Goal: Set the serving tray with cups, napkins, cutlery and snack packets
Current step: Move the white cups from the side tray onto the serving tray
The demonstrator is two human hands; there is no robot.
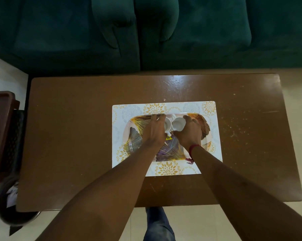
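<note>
A serving tray (135,136) with a gold fan pattern lies on a white floral placemat (129,109) in the middle of a brown table (73,133). Two white cups stand side by side at the tray's far middle. My left hand (154,132) grips the left cup (167,123). My right hand (187,131) grips the right cup (177,123). A small yellow label (168,137) shows on the tray between my wrists. My forearms hide much of the tray's near half.
A dark green sofa (146,32) runs along the far side of the table. At the left stand a brown stool or rack (2,119) and a dark bin (11,211) on the floor. My leg in jeans (157,223) shows below the table's near edge.
</note>
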